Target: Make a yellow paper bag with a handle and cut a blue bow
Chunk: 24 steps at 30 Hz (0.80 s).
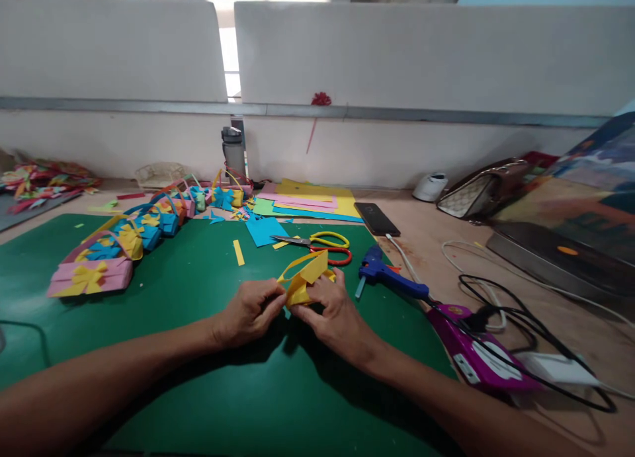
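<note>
Between my two hands is a small yellow paper basket [301, 286] with a strip handle arching over it. My left hand [255, 311] pinches its left end, thumb against fingertips. Fingers of my right hand [337, 311] wrap round the right side, with the thumb along the lower edge. Just beyond the basket lie scissors [317, 241] with one yellow and one red handle. They partly overlap a blue paper sheet [265, 231]. A blue glue gun [389, 272] rests to the right of my right hand, a glue stick protruding near it.
Finished-looking paper baskets with bows [92, 276] line the left of the green mat [198, 391]. Coloured paper sheets [317, 198], a bottle [233, 154] and a phone [377, 219] stand or lie behind. Black cables [536, 311] and a magenta power strip [476, 344] occupy the right.
</note>
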Tool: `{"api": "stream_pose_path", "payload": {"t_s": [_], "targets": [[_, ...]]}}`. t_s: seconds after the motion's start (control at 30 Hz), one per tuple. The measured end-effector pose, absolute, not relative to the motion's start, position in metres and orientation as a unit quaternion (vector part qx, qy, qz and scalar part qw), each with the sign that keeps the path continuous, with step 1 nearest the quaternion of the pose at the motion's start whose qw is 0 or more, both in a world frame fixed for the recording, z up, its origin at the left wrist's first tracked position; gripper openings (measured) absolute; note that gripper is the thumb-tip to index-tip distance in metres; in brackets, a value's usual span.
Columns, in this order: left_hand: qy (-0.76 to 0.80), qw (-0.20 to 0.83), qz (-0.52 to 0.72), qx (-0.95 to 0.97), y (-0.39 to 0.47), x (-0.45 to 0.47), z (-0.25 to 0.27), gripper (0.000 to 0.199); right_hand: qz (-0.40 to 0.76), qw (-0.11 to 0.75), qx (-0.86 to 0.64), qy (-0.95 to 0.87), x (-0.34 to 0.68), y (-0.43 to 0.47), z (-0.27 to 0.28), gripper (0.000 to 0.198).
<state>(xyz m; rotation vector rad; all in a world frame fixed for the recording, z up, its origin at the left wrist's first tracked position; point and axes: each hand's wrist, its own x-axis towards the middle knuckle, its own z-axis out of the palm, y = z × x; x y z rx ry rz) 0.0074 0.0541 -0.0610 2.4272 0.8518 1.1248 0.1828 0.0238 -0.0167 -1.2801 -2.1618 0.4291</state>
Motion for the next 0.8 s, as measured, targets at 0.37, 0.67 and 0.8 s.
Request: {"api": "stream_pose_path", "payload": {"t_s": [0.37, 0.67, 0.8], "targets": [[0.278, 0.12, 0.384, 0.872, 0.0544, 0.0086, -0.0658, 0.022, 0.155, 0.284, -0.458, -0.828, 0.1847, 0.0245, -0.021, 0.014], [0.267, 0.1, 0.352, 0.892, 0.0535, 0.0088, -0.0654, 0.02, 0.14, 0.252, -0.452, -0.844, 0.186, 0.0266, -0.0223, 0.017], [0.257, 0.094, 0.334, 0.902, 0.0528, 0.0088, -0.0638, 0.018, 0.128, 0.242, -0.447, -0.851, 0.1872, 0.026, -0.024, 0.016]]}}
